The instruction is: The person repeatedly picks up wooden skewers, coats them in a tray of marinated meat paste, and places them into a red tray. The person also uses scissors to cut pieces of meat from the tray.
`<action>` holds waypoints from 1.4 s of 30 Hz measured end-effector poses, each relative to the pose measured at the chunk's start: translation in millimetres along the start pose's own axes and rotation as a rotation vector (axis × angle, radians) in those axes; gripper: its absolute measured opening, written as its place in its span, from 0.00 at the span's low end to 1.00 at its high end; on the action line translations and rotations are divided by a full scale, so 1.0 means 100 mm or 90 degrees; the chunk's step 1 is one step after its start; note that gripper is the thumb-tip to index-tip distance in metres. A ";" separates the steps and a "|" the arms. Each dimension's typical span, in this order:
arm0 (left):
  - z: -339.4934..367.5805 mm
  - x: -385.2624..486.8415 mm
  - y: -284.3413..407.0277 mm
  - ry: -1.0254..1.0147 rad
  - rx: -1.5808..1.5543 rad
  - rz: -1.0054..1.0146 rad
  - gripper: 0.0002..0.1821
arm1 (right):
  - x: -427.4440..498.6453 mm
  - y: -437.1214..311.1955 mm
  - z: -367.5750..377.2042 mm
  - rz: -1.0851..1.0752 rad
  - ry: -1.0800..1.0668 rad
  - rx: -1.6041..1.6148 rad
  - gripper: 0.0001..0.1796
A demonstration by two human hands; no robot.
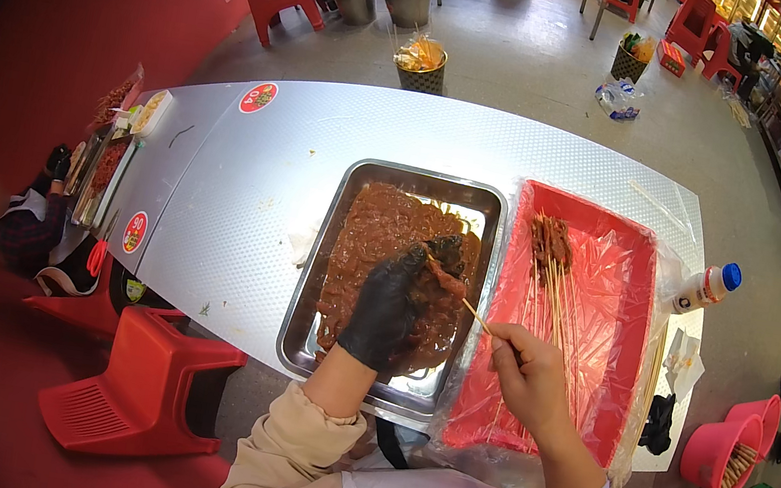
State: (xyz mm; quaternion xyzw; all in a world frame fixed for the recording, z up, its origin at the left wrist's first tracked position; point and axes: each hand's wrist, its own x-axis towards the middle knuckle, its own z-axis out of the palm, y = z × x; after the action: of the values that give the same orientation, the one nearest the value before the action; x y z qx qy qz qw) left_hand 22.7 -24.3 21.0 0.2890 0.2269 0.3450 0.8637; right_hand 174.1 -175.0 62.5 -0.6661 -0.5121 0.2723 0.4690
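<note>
My left hand, in a black glove, is over a stainless steel tray and grips a piece of raw meat. The meat sits on the tip of a thin wooden skewer. Bare and ungloved, my right hand pinches that skewer above the tray's right rim. Sliced, marinated raw meat fills much of the steel tray. Beside it on the right stands a red plastic tray lined with clear film. Several skewers with meat on their ends lie inside it, meat towards the far side.
A white bottle with a blue cap, a crumpled tissue and a black glove-like item are at the metal table's right edge. A red plastic chair stands at lower left. Another person works at the far left end.
</note>
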 end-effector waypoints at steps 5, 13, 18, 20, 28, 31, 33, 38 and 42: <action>0.01 -0.01 -0.03 0.016 0.061 0.013 0.12 | 0.00 0.07 0.02 0.063 -0.011 0.083 0.08; 0.05 -0.04 -0.04 0.080 0.139 -0.027 0.20 | 0.06 0.06 -0.11 0.189 0.024 0.188 0.10; -0.04 -0.05 -0.07 0.075 0.109 -0.022 0.20 | 0.15 0.27 -0.33 0.218 0.157 0.212 0.10; -0.07 -0.04 -0.06 0.077 0.114 -0.032 0.20 | 0.20 0.47 -0.39 0.207 0.236 0.179 0.11; -0.13 -0.08 -0.07 0.100 0.126 0.000 0.18 | 0.26 1.21 -0.40 0.102 0.232 -0.275 0.16; -0.27 -0.01 -0.12 0.110 0.307 0.071 0.19 | 0.13 1.17 -0.60 0.081 0.322 -0.203 0.14; -0.47 0.02 -0.21 0.092 0.459 0.128 0.17 | 0.01 1.37 -0.91 0.038 0.401 -0.292 0.09; -0.34 0.04 -0.17 -0.005 0.722 0.161 0.16 | -0.41 1.75 -1.75 0.170 0.545 -0.343 0.05; -0.49 0.29 -0.35 -0.119 1.125 0.303 0.15 | -0.72 1.91 -1.98 0.372 0.347 -0.352 0.09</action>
State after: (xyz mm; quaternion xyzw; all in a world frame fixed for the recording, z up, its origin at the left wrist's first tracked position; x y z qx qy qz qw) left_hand 28.6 -7.1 -43.4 0.9098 0.2718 0.1901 0.2497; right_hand 399.0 -317.4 -36.5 -0.9287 -0.2152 0.0621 0.2955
